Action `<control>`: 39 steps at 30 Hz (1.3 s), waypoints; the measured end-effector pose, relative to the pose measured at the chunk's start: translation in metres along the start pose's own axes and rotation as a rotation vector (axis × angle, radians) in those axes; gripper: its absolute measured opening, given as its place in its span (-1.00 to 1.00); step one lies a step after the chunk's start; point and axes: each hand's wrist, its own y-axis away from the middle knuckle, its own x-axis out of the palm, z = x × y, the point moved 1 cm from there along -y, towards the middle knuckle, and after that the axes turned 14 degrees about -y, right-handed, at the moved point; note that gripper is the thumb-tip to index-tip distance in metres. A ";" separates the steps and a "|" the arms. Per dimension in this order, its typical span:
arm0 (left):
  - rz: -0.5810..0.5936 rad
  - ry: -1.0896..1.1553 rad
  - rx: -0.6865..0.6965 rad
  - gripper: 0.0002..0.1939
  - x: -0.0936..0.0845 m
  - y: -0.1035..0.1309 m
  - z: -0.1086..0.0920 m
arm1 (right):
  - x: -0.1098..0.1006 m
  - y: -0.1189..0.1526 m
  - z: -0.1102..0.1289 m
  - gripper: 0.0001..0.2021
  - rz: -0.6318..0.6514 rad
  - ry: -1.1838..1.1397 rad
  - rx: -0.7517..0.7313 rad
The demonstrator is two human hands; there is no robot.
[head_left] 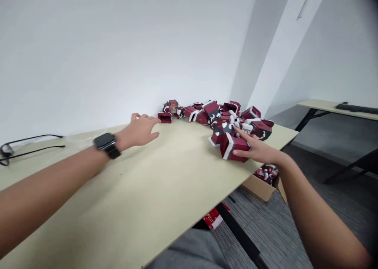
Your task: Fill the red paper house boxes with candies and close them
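Note:
A pile of dark red paper boxes (211, 109) with white trim and black-and-white patterning lies along the wall side and right part of the table. My right hand (256, 149) is at the pile's near side, thumb and forefinger spread. It touches the nearest red box (240, 143), whose open end faces left. My left hand (140, 129) reaches over the table with its fingers outstretched, a watch (106, 143) on its wrist. Its fingertips are beside another red box (165, 117) at the pile's left end; whether they touch it I cannot tell.
Glasses (7, 151) lie at the table's left. Below the table's right edge, a cardboard box (260, 188) on the floor holds similar red pieces. A red and white item (214, 218) shows under the near edge. Another table (321, 104) stands at the right.

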 end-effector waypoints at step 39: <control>0.044 0.287 0.240 0.15 0.040 -0.089 -0.032 | 0.025 -0.123 0.022 -0.46 -0.195 -0.087 0.064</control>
